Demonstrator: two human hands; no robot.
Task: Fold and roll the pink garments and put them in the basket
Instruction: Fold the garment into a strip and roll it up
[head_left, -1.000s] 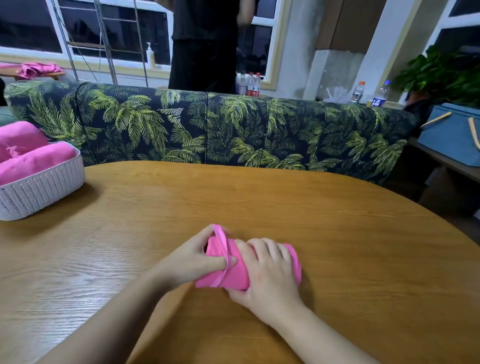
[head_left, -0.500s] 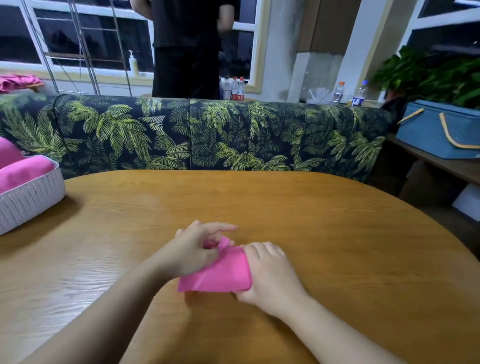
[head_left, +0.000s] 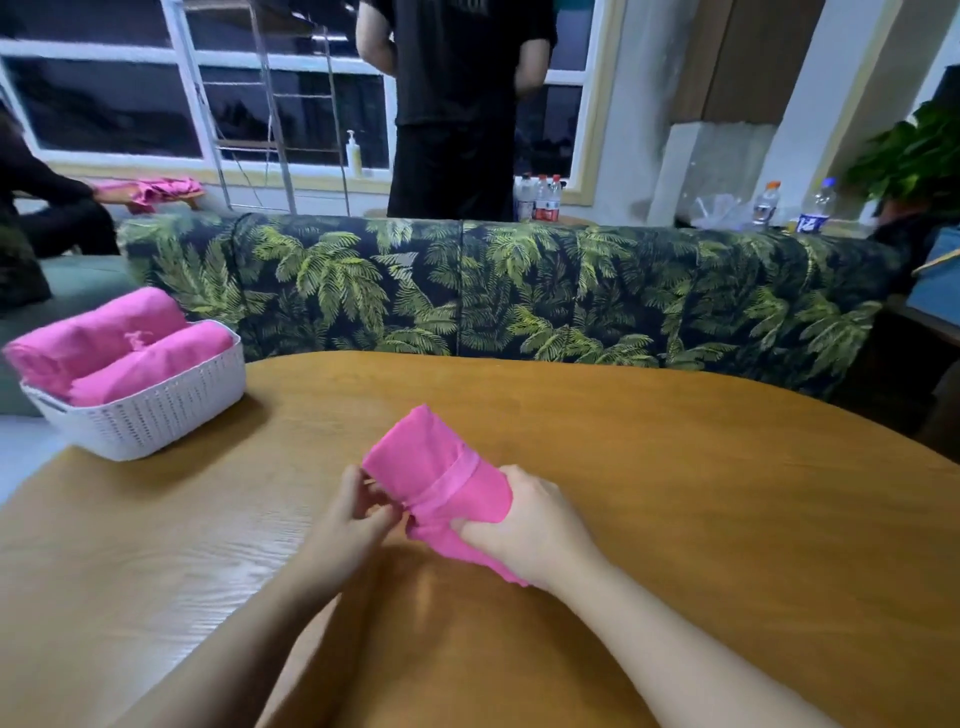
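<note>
A rolled pink garment is lifted off the round wooden table, tilted with one end pointing up and away. My right hand grips its lower end from the right. My left hand pinches its edge at the left, near the hem band. At the table's far left stands a white woven basket holding two rolled pink garments.
A palm-print sofa back runs behind the table. A person in black stands beyond it; another person's sleeve shows at the far left beside more pink cloth. Bottles and a plant stand at the back.
The roll has come up off the table and now tilts upward in both hands. The view swung left, so the whole basket shows.
</note>
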